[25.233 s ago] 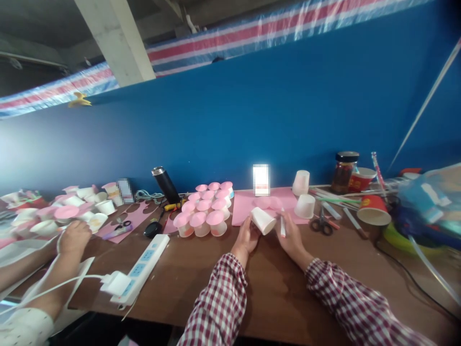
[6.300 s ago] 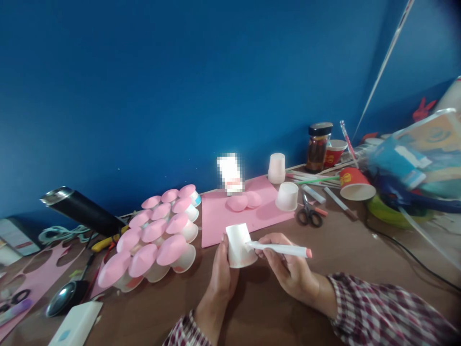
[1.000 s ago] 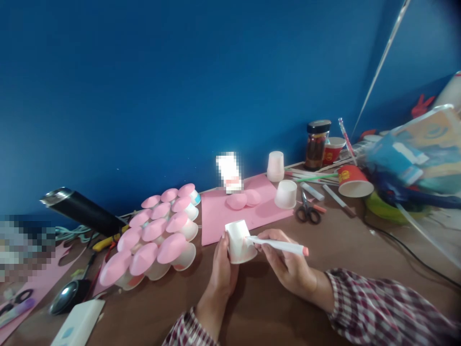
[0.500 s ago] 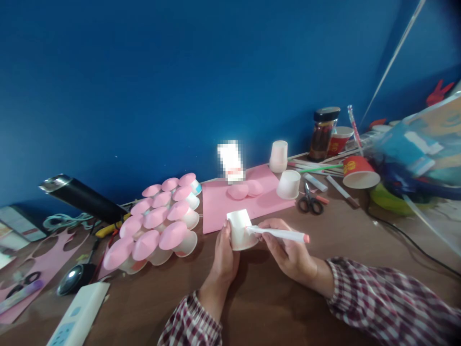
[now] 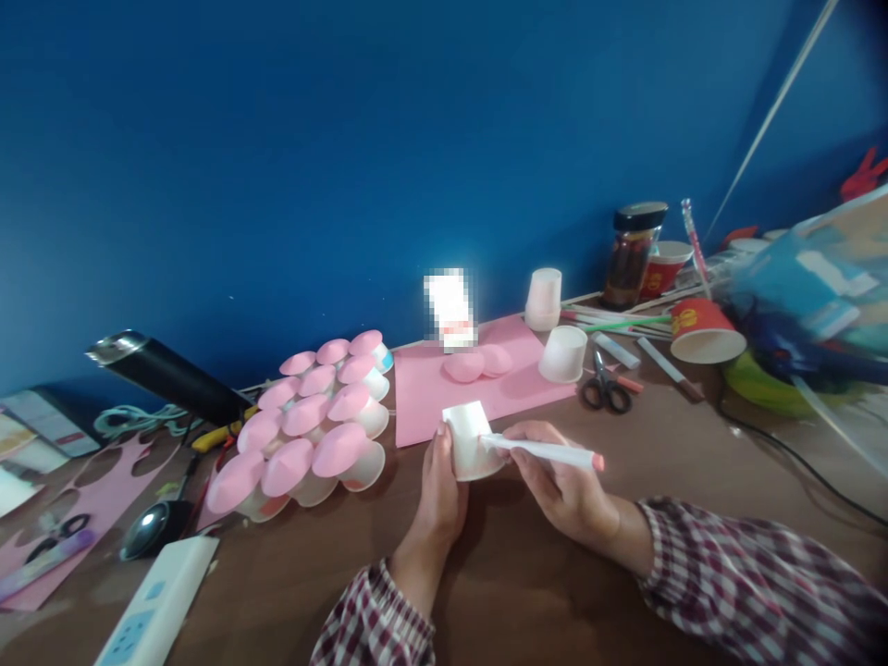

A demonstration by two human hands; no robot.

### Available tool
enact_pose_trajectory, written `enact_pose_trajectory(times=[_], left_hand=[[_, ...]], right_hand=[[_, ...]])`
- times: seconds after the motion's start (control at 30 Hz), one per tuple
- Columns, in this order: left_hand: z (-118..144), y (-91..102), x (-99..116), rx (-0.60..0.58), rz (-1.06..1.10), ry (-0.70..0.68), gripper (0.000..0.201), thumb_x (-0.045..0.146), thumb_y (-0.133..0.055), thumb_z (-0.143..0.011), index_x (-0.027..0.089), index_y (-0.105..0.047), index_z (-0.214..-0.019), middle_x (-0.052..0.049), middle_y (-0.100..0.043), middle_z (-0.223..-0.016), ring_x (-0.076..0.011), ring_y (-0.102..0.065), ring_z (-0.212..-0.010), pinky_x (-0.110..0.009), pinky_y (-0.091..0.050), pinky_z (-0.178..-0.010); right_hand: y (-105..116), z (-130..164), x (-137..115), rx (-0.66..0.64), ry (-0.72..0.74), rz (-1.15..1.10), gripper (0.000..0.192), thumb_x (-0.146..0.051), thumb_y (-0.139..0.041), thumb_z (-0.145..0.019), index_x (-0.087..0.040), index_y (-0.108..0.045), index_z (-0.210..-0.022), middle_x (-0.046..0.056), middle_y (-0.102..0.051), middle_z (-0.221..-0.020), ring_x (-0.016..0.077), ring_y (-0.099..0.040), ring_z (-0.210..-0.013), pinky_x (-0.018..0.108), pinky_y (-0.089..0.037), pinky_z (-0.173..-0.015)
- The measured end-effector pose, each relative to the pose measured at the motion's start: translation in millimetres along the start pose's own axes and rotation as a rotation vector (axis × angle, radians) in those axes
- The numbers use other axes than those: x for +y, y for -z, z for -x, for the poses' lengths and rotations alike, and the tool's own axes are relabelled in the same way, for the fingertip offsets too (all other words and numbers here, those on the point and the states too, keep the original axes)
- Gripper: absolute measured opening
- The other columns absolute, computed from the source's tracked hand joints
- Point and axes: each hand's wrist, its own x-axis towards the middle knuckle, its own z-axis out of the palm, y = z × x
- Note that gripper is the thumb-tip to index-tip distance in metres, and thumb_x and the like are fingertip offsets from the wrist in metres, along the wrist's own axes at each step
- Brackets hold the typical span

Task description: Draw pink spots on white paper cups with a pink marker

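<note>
Fingers (image 5: 444, 444) of left hand (image 5: 438, 495) gripping upturned paper cup (image 5: 472, 442) above desk (image 5: 527, 592). Right hand (image 5: 565, 486) pinching white marker (image 5: 545, 452) (pink cap pointing right), pressing tip against cup wall.

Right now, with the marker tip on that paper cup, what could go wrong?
1. The left hand holds the paper cup only by its side, so pressure from the marker in the right hand might dent or turn it.
2. The pink-topped cups crowd close by the left hand; a sideways nudge could topple them.

Both bare hands, the left hand (image 5: 438, 495) and right hand (image 5: 565, 488), emerge from red-and-white checked shirt sleeves (image 5: 749, 578) with buttoned-looking cuffs.
</note>
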Motion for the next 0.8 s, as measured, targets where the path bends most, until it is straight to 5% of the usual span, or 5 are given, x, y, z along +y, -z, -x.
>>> enact_pose_trajectory(times=[0.33, 0.8], left_hand=[[5, 4.5, -1, -0.036, -0.29, -0.19, 0.041, 0.054, -0.052, -0.088, 0.015, -0.066, -0.08, -0.003, -0.063, -0.076, -0.0162, -0.053, -0.07, -0.027, -0.043, -0.066], [10, 0.1, 3, -0.097, -0.433, -0.216, 0.038, 0.049, -0.049, -0.091, 0.017, -0.067, -0.098, -0.007, -0.069, -0.092, -0.0184, -0.058, -0.077, -0.028, -0.045, -0.073]], right_hand=[[2, -1, -3, 0.008, -0.009, 0.021, 0.013, -0.022, -0.045, -0.097, -0.021, -0.058, -0.1, 0.005, -0.066, -0.085, 0.0177, -0.067, -0.072, 0.029, -0.058, -0.068], [4, -3, -4, 0.038, 0.012, 0.024, 0.012, -0.018, -0.047, -0.095, -0.02, -0.057, -0.102, 0.005, -0.066, -0.086, 0.0176, -0.067, -0.072, 0.029, -0.059, -0.07]])
